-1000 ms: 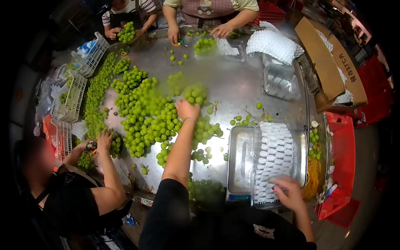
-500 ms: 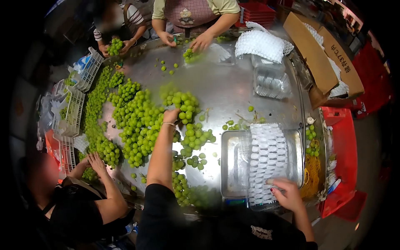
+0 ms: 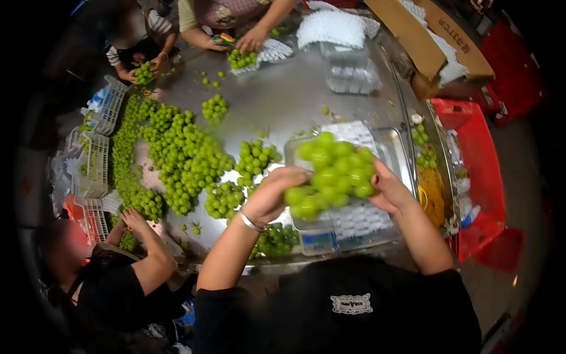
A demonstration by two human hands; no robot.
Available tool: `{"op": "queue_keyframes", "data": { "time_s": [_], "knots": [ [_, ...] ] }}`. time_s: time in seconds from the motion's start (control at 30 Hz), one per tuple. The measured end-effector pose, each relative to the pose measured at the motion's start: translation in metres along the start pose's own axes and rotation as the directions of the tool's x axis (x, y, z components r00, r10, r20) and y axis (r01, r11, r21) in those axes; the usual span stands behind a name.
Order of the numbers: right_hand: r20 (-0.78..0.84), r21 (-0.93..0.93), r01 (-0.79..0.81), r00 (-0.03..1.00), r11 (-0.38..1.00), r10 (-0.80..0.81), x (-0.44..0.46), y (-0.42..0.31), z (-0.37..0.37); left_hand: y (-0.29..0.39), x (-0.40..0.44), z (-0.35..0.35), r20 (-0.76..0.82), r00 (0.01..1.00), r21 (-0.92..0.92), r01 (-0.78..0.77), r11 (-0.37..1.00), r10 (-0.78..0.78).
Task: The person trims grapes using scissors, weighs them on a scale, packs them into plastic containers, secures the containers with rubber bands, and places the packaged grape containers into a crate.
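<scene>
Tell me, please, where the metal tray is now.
In the head view, the metal tray lies right of centre, partly hidden by the held bunch of grapes, with yellow bands just to its right.

Foam netting (image 3: pixel 362 223) and metal tray (image 3: pixel 391 144) partly hidden by held grape bunch (image 3: pixel 337 171). Right hand (image 3: pixel 390 192) partly covered by same bunch. Scale display (image 3: pixel 318 242) too small to be read. Cardboard box (image 3: pixel 408 36) and far co-worker's apron (image 3: pixel 221 10) cut by top edge.
</scene>
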State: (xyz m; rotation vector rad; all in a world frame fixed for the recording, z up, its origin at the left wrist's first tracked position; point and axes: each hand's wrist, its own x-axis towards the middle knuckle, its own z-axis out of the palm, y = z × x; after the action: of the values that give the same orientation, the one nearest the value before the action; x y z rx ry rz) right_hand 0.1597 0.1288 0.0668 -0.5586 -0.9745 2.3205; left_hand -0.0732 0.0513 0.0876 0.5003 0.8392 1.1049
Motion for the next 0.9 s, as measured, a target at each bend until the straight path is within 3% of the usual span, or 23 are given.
{"op": "queue_keyframes", "data": {
  "time_s": [0.03,0.1,0.13,0.17,0.23,0.27,0.3,0.37,0.4,0.43,0.47,0.5,0.63,0.7,0.77,0.8,0.87,0.9],
  "knots": [
    [-0.020,-0.002,-0.011,1.000,1.000,0.011,-0.012,0.003,-0.013,-0.009,0.003,0.014,0.068,0.997,0.203,-0.041,0.978,0.028],
    [0.102,0.317,-0.234,0.972,0.919,0.212,-0.031,0.004,-0.036,-0.004,-0.007,0.042,0.040,0.999,0.558,0.007,0.830,-0.035],
    [0.085,0.395,-0.257,0.966,0.882,0.243,-0.040,0.000,-0.037,-0.016,-0.010,0.043,0.023,0.990,0.637,-0.119,0.762,0.136],
    [0.079,0.396,-0.263,0.964,0.880,0.252,-0.046,-0.001,-0.043,-0.017,-0.017,0.044,-0.081,0.987,0.626,-0.059,0.778,0.139],
    [0.060,0.297,-0.366,0.929,0.882,0.365,-0.047,-0.005,-0.063,-0.049,-0.021,0.022,-0.148,0.919,0.667,-0.181,0.723,0.367],
    [-0.013,0.162,-0.384,0.920,0.909,0.391,-0.042,-0.001,-0.074,-0.069,-0.025,0.019,-0.215,0.878,0.728,-0.148,0.670,0.427],
    [-0.012,0.166,-0.386,0.920,0.908,0.393,-0.037,-0.002,-0.075,-0.093,-0.026,0.017,-0.240,0.865,0.768,-0.110,0.632,0.441],
    [-0.151,-0.264,-0.520,0.854,0.812,0.498,-0.022,0.003,-0.066,-0.136,-0.028,0.013,-0.245,0.905,0.631,-0.123,0.766,0.347],
    [-0.257,-0.259,-0.569,0.819,0.780,0.513,-0.018,-0.007,-0.045,-0.146,-0.031,0.025,-0.245,0.914,0.516,-0.161,0.841,0.325],
    [-0.258,-0.253,-0.573,0.816,0.779,0.517,-0.020,-0.006,-0.047,-0.151,-0.033,0.036,-0.239,0.922,0.393,-0.195,0.899,0.304],
    [-0.313,-0.517,-0.404,0.910,0.755,0.272,-0.024,-0.005,-0.051,-0.155,-0.031,0.042,-0.221,0.930,0.293,-0.223,0.930,0.292],
    [-0.283,-0.751,-0.230,0.959,0.619,0.014,-0.025,-0.005,-0.053,-0.158,-0.029,0.045,-0.226,0.929,0.286,-0.224,0.932,0.293],
    [-0.281,-0.761,-0.224,0.960,0.609,0.002,-0.022,0.009,-0.058,-0.161,-0.008,0.040,-0.248,0.889,0.304,-0.305,0.903,0.384],
    [-0.291,-0.785,-0.219,0.956,0.580,-0.032,-0.014,0.013,-0.057,-0.157,0.007,0.019,-0.183,0.837,0.470,-0.386,0.794,0.515],
    [-0.135,-0.984,-0.107,0.970,0.144,-0.201,-0.016,0.009,-0.046,-0.147,0.015,0.002,-0.200,0.833,0.365,-0.425,0.829,0.515],
    [-0.122,-0.991,-0.101,0.953,0.090,-0.276,-0.026,0.005,-0.031,-0.139,0.010,-0.003,-0.155,0.868,0.430,-0.370,0.823,0.471],
    [-0.050,-0.999,-0.043,0.892,0.027,-0.449,-0.050,-0.003,-0.035,-0.123,-0.011,-0.001,-0.238,0.866,0.429,-0.313,0.848,0.440],
    [-0.109,-0.985,-0.022,0.857,0.174,-0.504,-0.064,-0.014,-0.025,-0.120,-0.020,-0.008,-0.278,0.841,0.423,-0.326,0.845,0.464]
  ]
}}
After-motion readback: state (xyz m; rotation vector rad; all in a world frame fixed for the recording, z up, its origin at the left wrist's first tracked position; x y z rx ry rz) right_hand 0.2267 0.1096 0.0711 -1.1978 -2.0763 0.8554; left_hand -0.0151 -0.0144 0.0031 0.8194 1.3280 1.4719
